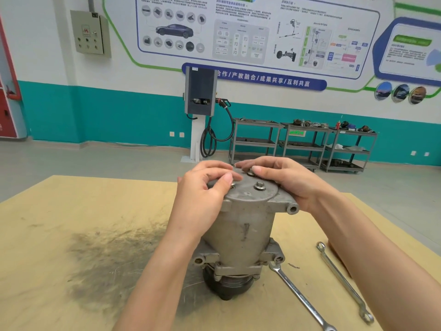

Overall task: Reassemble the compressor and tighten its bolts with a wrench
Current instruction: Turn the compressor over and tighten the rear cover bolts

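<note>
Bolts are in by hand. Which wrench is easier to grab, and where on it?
Probably the outer wrench: it lies flat and apart on the table, right of the compressor. Pinch its mid-shank from above with the right hand; the ends flare.

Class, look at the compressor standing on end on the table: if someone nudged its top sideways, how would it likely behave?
The compressor is probably heavy: its body looks like thick cast metal. It may tip rather than slide, since it stands tall on its narrower dark pulley end. Both hands, left hand and right hand, rest on top.
</note>
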Available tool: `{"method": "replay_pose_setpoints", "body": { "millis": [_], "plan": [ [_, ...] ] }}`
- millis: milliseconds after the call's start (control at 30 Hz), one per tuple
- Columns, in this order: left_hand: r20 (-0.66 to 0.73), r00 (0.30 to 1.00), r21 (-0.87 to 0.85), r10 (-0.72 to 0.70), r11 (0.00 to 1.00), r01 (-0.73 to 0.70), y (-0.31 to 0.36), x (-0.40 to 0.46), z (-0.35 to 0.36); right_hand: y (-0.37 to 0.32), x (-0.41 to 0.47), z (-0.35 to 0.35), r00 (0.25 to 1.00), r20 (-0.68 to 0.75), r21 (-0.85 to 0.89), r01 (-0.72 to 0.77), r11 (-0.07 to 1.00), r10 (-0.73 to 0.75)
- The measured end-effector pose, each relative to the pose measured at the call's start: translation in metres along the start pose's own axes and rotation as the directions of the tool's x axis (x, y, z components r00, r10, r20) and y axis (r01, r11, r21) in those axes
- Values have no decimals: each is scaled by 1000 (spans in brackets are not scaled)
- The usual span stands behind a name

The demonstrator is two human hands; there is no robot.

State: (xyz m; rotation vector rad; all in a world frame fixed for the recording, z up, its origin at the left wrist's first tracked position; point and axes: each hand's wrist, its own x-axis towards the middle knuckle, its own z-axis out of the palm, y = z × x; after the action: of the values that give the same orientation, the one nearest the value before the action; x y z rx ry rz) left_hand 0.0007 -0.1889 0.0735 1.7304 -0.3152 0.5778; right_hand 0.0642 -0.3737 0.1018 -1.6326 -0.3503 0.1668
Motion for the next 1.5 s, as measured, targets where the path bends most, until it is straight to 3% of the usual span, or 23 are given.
{"method": "replay_pose_setpoints", "body": {
  "millis": [233, 333, 467, 700, 833, 933, 1067, 1400, 1500],
  "plan": [
    [-117, 993, 93, -9, 995, 20, 4, -4, 5, -3, 4, 11, 989, -120, -151, 67, 986, -86],
    [-144, 990, 83, 3, 997, 9, 3, -4, 7, -1, 3, 6, 994, -81, -102, 64, 993, -73],
    [-64, 998, 59, 8, 998, -4, -4, 1, 1, 2, -1, -2, 1000, 20, -21, 17, 1000, -17],
    [-18, 1000, 51, 11, 999, -10, -6, 3, -2, -3, 10, 7, 988, -106, -224, 88, 971, -114],
    [-82, 996, 98, 40, 995, -32, -4, -1, 2, -14, 10, 6, 988, -69, -399, 97, 912, -135],
    [-162, 986, 135, 44, 991, -22, -6, -2, 6, -28, 13, 14, 962, 96, -566, 264, 781, -255],
    [-175, 984, 134, 21, 991, 3, -10, 0, 7, -34, 21, 26, 956, 186, -636, 294, 714, -229],
    [-156, 987, 105, 28, 994, -12, -13, 1, 8, -28, 22, 23, 950, 240, -575, 303, 760, -197],
    [-145, 988, 112, 45, 993, -29, -13, 1, 7, -29, 28, 26, 963, 196, -569, 267, 778, -187]
  ]
}}
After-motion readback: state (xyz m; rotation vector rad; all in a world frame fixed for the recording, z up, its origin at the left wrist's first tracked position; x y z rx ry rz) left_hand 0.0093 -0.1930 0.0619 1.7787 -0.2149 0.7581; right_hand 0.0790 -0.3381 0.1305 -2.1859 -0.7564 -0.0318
